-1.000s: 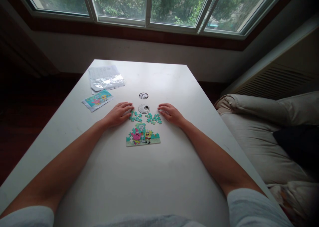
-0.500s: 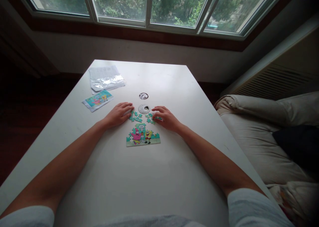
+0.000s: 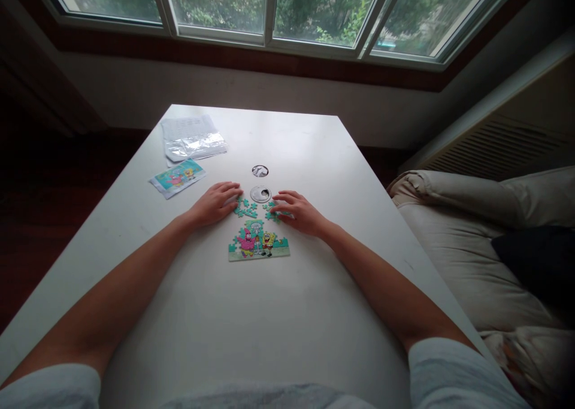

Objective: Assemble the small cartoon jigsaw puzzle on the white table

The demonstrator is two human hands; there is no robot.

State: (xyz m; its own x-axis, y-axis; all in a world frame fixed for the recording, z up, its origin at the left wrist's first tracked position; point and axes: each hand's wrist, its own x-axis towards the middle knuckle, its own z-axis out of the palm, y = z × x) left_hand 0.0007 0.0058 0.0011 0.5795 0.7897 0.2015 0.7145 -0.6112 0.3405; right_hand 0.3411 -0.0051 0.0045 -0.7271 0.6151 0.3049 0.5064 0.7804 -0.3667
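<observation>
A partly joined cartoon jigsaw puzzle (image 3: 259, 242) lies flat on the white table (image 3: 269, 313), its straight edge towards me. Beyond it are several loose teal puzzle pieces (image 3: 247, 208) in two small groups. My left hand (image 3: 214, 203) rests on the table at the left group, fingers stretched forward, fingertips by the pieces. On the other side, my right hand (image 3: 299, 212) is spread over the right group and partly hides it. Its fingertips are at the pieces, and I see none lifted in either hand.
A small picture card (image 3: 178, 178) of the cartoon lies left of my hands, with a clear plastic bag and papers (image 3: 193, 138) behind it. Two round table fittings (image 3: 260, 194) are set beyond the pieces. A beige sofa (image 3: 485, 247) stands to the right, below a window (image 3: 287, 14) ahead.
My right hand has shifted slightly left over the right group of pieces. My left hand stays almost where it was. The view has tilted very slightly.
</observation>
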